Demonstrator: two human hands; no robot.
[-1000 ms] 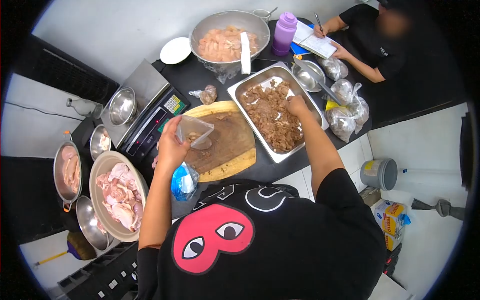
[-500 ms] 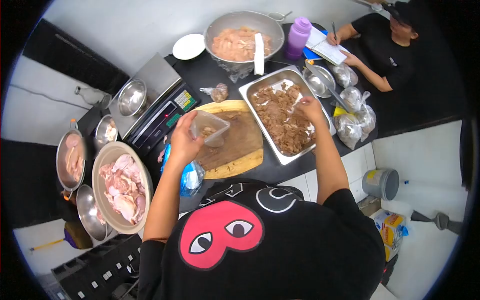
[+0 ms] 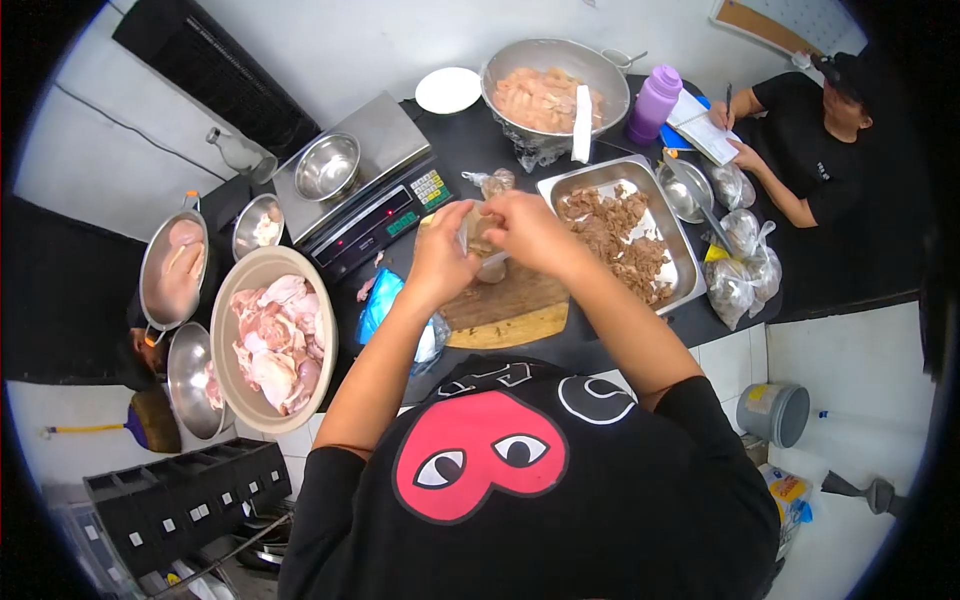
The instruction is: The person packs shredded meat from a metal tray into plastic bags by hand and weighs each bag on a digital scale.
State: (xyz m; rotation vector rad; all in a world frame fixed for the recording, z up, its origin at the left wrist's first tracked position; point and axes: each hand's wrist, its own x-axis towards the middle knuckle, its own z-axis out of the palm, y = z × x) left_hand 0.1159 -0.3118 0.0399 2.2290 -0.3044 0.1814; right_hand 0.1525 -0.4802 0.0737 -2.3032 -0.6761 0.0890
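Over the wooden cutting board [image 3: 520, 300], my left hand [image 3: 443, 258] grips a clear plastic bag [image 3: 484, 242] with some brown meat inside. My right hand [image 3: 528, 232] is at the mouth of the bag, its fingers drawn together; what they pinch is hidden. To the right, a steel tray [image 3: 690, 262] holds shredded brown meat [image 3: 612, 228], with part of its white bottom showing. A small knotted bag of meat [image 3: 492, 182] lies just beyond my hands. Near my left forearm is a blue and clear plastic packet [image 3: 380, 305].
A digital scale [image 3: 385, 215] bearing a steel bowl [image 3: 327, 167] stands left. Raw chicken fills a beige tub [image 3: 222, 340] and a large colander [image 3: 500, 75]. Filled bags [image 3: 735, 285] lie right of the tray. A person [image 3: 810, 130] writes in a notebook [image 3: 705, 130].
My right hand has moved left from the meat tray to the mouth of the bag. My left hand still holds the bag. The whole view has shifted.
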